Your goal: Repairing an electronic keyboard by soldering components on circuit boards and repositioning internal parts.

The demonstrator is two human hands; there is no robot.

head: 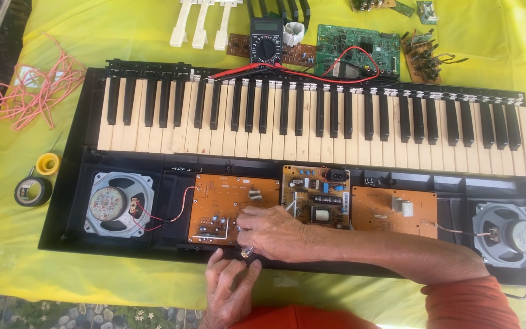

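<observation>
Right hand (pixel 272 233) rests curled on the orange circuit board (pixel 234 207) — left hand (pixel 229 286), at six o'clock, pinches a small metal part (pixel 248 251).

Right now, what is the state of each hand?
Left hand: fingers loosely curled at the keyboard case's front edge, touching a small shiny part.
Right hand: pinching that part, resting over the left orange circuit board.

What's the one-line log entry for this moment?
right hand on left circuit board | left hand at keyboard case edge | small part between fingers
</observation>
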